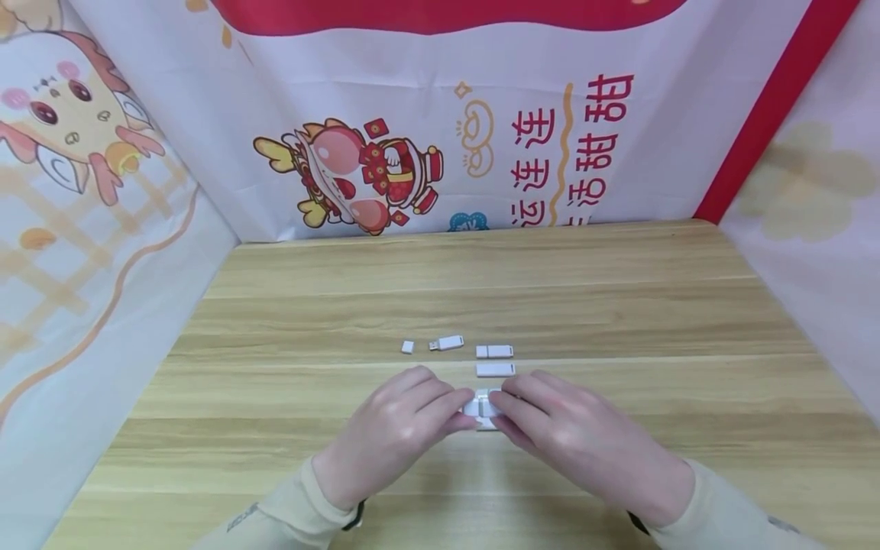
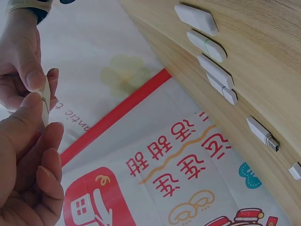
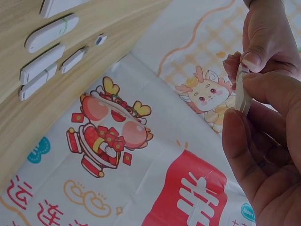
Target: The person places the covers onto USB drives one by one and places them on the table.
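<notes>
A white USB stick [image 1: 481, 406] is held between my two hands above the table, a thin seam across its middle. My left hand [image 1: 406, 412] pinches one end between thumb and fingers. The other end is pinched by my right hand [image 1: 574, 428]. Both wrist views show the stick edge-on, and fingertips cover its ends. Beyond the hands lie a plain white stick [image 1: 495, 370] and a stick with a seam [image 1: 494, 351]. To their left an uncapped USB stick [image 1: 450, 343] shows its metal plug, with a small white cap [image 1: 408, 347] beside it.
Below the held stick, partly hidden in the head view, are a rounded stick with a green line [image 2: 207, 45] and another white stick [image 2: 196, 19]. The wooden table [image 1: 275, 321] ends at a printed cloth backdrop [image 1: 412, 69], with cloth at both sides.
</notes>
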The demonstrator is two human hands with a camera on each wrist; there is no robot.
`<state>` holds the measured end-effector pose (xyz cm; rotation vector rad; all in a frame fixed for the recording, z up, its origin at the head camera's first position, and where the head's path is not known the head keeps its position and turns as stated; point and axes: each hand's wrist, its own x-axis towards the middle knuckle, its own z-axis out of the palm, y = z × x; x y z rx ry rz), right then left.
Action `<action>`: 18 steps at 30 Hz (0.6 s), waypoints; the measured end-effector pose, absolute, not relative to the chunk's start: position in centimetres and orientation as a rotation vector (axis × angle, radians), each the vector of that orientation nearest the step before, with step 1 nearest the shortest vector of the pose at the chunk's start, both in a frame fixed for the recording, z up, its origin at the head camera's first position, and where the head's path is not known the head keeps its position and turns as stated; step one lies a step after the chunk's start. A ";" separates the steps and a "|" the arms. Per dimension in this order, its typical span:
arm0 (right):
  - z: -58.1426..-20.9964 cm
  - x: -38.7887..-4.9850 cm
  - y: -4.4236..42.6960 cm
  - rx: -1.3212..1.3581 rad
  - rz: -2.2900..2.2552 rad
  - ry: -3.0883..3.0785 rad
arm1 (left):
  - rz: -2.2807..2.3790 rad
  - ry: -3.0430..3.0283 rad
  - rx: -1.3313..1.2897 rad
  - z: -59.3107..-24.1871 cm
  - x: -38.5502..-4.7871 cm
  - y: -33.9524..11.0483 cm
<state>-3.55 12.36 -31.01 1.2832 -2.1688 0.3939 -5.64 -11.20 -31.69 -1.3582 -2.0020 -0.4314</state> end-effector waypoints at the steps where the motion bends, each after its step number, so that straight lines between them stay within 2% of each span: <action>1: -31.0 -3.6 12.4 1.285 0.390 -2.167 | -0.437 -2.006 -1.364 -31.7 -5.7 -11.2; 18: -31.0 -4.2 12.4 1.356 0.189 -2.087 | -0.387 -1.997 -1.445 -31.7 -6.3 -10.8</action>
